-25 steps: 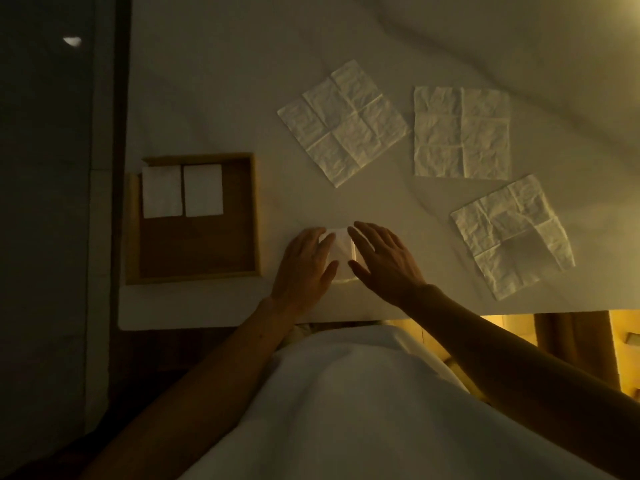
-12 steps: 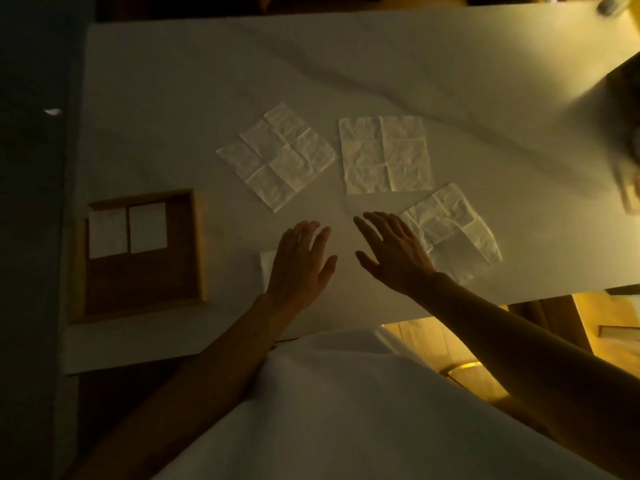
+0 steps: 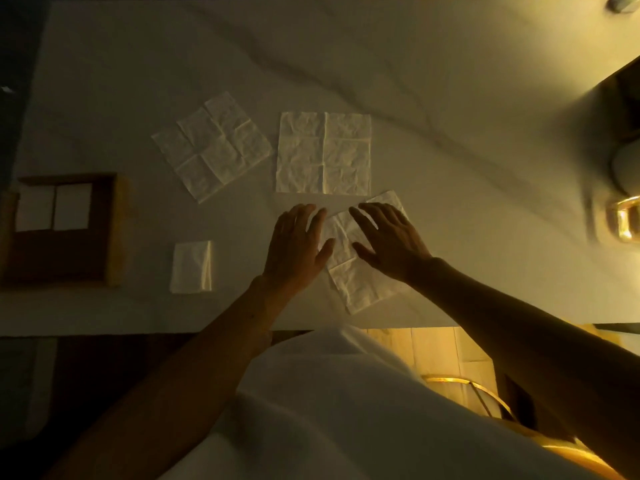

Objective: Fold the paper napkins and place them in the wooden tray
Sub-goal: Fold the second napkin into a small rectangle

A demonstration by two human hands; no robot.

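Observation:
A wooden tray (image 3: 116,233) lies at the left edge with two folded napkins (image 3: 53,206) side by side in its far half. A third folded napkin (image 3: 191,267) rests on the table to the tray's right. Both my hands are spread flat over an unfolded napkin (image 3: 360,289) near the front edge: my left hand (image 3: 298,244) at its left corner, my right hand (image 3: 389,239) on its middle. Two more unfolded napkins lie beyond, one turned diagonally (image 3: 212,146) and one square-on (image 3: 323,153). Neither hand grips anything.
The white marble-look table (image 3: 450,98) stretches far and right. A shiny gold object (image 3: 623,218) and a dark item (image 3: 627,116) stand at the right edge. The table's front edge runs just below my wrists, above my white clothing.
Both hands have left the folded napkin, which now lies alone near the tray, and have moved right onto the nearest unfolded napkin. My view has shifted rightward.

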